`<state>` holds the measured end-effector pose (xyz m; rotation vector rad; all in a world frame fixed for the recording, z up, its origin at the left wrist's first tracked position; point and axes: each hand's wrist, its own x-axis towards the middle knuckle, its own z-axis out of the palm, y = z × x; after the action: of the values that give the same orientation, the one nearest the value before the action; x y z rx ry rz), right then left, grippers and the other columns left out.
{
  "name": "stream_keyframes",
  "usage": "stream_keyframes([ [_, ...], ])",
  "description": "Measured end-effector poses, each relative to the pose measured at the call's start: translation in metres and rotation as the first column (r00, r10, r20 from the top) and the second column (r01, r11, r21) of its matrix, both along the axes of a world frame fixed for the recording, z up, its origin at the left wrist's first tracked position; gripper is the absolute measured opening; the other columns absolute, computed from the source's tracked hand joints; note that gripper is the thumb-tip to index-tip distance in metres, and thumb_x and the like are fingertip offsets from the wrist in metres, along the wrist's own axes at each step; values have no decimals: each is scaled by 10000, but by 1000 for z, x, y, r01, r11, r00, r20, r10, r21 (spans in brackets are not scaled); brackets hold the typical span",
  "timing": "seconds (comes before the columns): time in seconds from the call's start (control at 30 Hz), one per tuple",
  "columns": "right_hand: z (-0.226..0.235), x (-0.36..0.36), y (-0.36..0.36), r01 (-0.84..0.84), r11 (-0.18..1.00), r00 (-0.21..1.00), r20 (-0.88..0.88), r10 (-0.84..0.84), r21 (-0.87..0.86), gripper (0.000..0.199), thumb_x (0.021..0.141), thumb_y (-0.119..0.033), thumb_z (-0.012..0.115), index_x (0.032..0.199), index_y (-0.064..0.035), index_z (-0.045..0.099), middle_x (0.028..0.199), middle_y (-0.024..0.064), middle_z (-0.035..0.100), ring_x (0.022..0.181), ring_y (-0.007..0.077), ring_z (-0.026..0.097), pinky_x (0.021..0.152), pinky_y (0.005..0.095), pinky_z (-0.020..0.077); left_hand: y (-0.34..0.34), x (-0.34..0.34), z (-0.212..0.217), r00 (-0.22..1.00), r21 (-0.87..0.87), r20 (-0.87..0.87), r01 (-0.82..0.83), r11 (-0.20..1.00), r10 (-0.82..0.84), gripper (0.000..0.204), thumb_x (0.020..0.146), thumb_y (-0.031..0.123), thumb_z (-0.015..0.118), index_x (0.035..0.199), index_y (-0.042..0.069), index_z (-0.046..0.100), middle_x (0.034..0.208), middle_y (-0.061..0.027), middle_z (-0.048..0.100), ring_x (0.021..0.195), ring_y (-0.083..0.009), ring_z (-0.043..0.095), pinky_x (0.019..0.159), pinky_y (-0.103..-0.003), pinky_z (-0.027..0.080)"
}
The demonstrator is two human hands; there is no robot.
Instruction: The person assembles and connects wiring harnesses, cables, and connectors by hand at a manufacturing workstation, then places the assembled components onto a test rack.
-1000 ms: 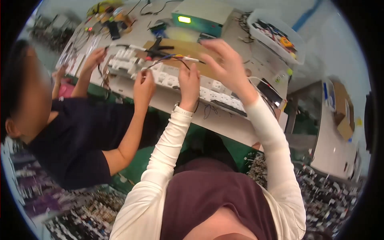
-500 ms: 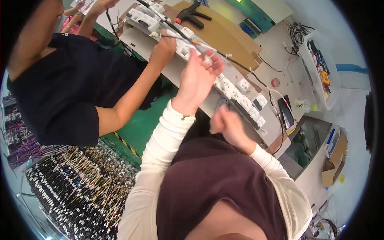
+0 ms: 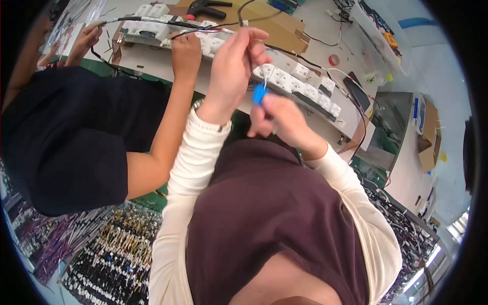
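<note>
My right hand [image 3: 282, 117] pinches a blue connector [image 3: 260, 94] in front of the bench edge. A thin white wire [image 3: 265, 75] rises from the connector toward my left hand [image 3: 234, 66]. That left hand is raised above and to the left, its fingers curled inward; whatever lies in them is hidden. Behind it a black cable [image 3: 284, 53] runs along a row of white socket-like connectors [image 3: 290, 81] fixed on the bench. At my left, a co-worker's hand [image 3: 186, 53] touches the same row, and their other hand [image 3: 86, 40] grips a dark cable.
A co-worker in a dark shirt [image 3: 86, 137] stands close on my left. On the bench lie a black clamp [image 3: 208, 9], a red tape roll [image 3: 334, 60] and a phone-like dark slab [image 3: 358, 91]. A clear tool bin [image 3: 378, 46] stands far right. Bundled wires [image 3: 117, 254] hang lower left.
My right hand has come up and left, and a blue connector now shows in it. My left hand has turned and its fingers have curled in. The view has shifted, and the co-worker's arm has moved.
</note>
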<state>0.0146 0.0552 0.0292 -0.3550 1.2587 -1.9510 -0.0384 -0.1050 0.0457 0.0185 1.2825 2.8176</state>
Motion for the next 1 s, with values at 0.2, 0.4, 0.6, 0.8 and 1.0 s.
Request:
stream_keyframes([
  [0.2,15,-24,-20,128,976,986,-132,-105,174,497,1068,-386,389,780,-16,555,664,21,519,642,139,537,643,308,540,-26,68,-30,995,-287,79,79,955,-59,464,1073,299,456,1378,-50,478,1143,-102,587,986,-153,628,835,-291,510],
  [0.4,11,-45,-36,247,881,944,-306,-125,403,258,964,-148,541,895,45,698,813,48,635,779,145,590,705,299,464,-16,89,-40,993,-357,105,-16,934,57,632,919,-18,665,1471,-60,359,1046,-103,649,871,-146,661,782,-271,546],
  [0.6,-6,-87,-47,287,848,857,-516,-19,446,235,939,-106,575,1020,62,718,968,80,630,914,162,602,799,311,479,-28,60,-58,965,-232,248,-25,972,83,538,918,-10,658,1414,-70,457,955,-85,654,822,-114,650,736,-239,538],
  [0.8,-30,-122,-43,480,819,876,-209,-434,315,268,930,-44,571,1147,92,651,901,133,717,813,194,718,762,290,580,-39,44,-71,941,-524,153,-182,832,302,368,950,24,629,1304,-60,575,970,-47,588,795,-115,656,708,-229,536],
  [1.0,-24,-141,-56,76,807,936,-320,145,586,253,948,-53,547,1178,24,615,887,124,723,746,155,704,729,284,563,-36,21,-81,835,-766,-103,-414,493,540,205,892,-15,661,1085,-58,610,981,-86,564,722,-146,663,617,-250,558],
])
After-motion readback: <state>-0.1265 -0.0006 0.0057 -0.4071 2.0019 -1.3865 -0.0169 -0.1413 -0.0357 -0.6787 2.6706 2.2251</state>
